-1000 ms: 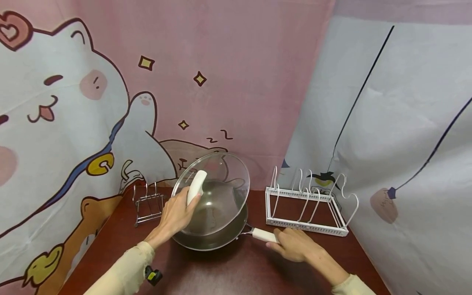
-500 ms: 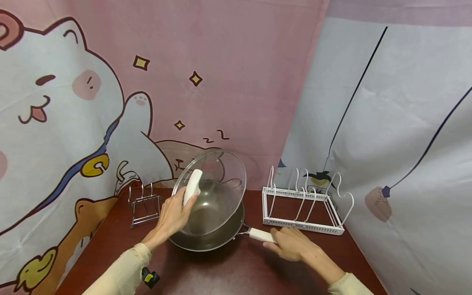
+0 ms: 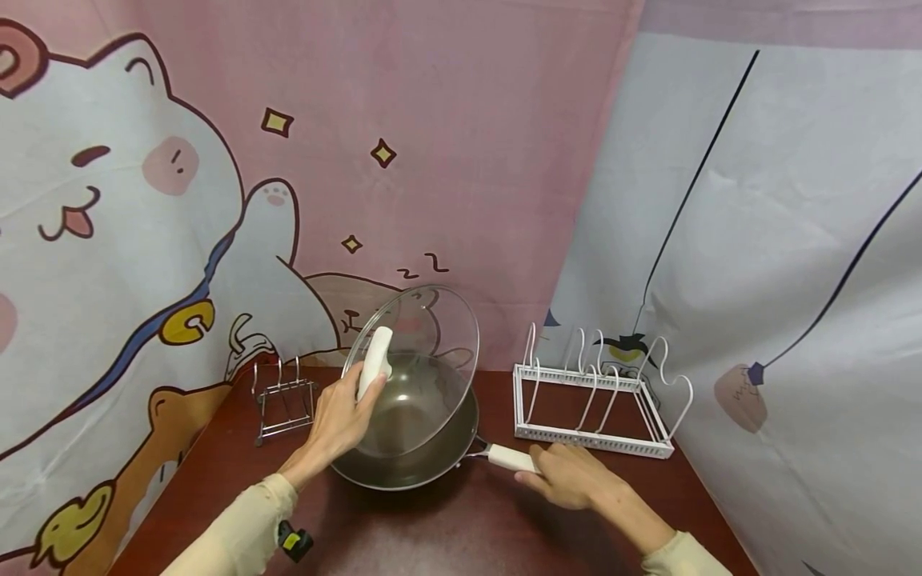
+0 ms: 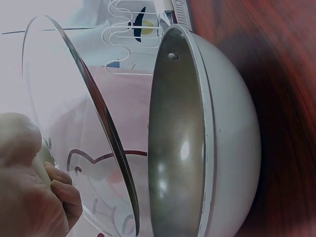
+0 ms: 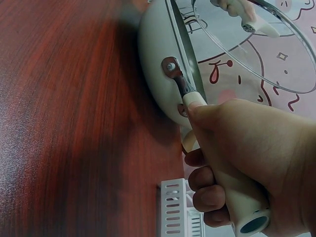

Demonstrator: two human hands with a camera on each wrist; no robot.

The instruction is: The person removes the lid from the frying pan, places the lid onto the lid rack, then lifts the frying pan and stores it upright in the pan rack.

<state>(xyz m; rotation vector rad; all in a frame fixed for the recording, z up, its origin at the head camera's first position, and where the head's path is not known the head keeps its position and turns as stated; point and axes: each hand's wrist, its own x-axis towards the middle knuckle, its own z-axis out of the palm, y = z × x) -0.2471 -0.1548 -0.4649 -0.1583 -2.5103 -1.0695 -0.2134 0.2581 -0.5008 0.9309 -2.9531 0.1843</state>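
Observation:
A wok (image 3: 403,474) with a grey inside and a cream outer wall stands on the table. Tilted above its mouth is a clear glass lid (image 3: 439,340); the left wrist view shows a gap between the lid's rim (image 4: 106,118) and the wok. My left hand (image 3: 334,420) grips the lid's white handle (image 3: 377,356). On the right, my right hand (image 3: 572,478) holds the wok's cream handle (image 3: 510,458). In the right wrist view its fingers (image 5: 210,197) curl round that handle, with the thumb lying along the top.
A white rack (image 3: 598,438) with several upright wire dividers sits at the back right. At the back left stands a small metal wire rack (image 3: 284,408). A printed cloth (image 3: 490,200) hangs behind the dark red table (image 3: 432,536).
The lid has risen slightly and its far edge has tipped up a little, with my left hand still on its handle. The wok and my right hand stay put; the head view has shifted slightly.

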